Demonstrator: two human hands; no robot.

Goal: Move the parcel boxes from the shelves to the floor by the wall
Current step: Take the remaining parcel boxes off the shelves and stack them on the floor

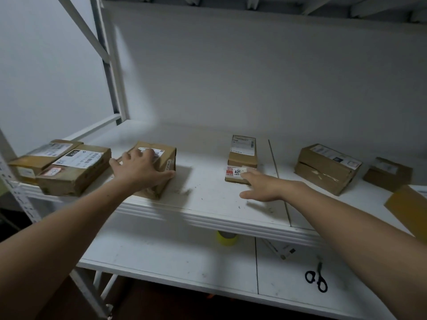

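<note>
- A white metal shelving unit against a pale wall fills the frame. Its upper shelf board (209, 210) runs from middle left to lower right and carries every parcel in view.
- The left hand (141, 169), left of centre, rests on top of a brown parcel box (165, 161). Its fingers are spread and fairly straight across the label and the thumb lies along the box's near right edge. The hand covers the box but has not closed round it.
- The right hand (265, 185), just right of centre, reaches up and to the left with fingers apart and straight, holding nothing.
- One fingertip touches, or all but touches, the near end of a narrow parcel box (242, 155) with a red and white sticker.
- This narrow box is the key to the next move. Its long axis runs away from the viewer towards the back of the shelf, so only its short near end faces the right hand.
- The right hand is plainly the nearer one, and it would likely need to reach further over the top or round a long side to grasp the box.
- Two flat parcels (74, 172) overlap at the far left. A larger box (328, 167) and a smaller one (388, 173) sit at the right.
- On the lower shelf (173, 262) lie black scissors (316, 277) and a yellow tape roll (226, 239).
</note>
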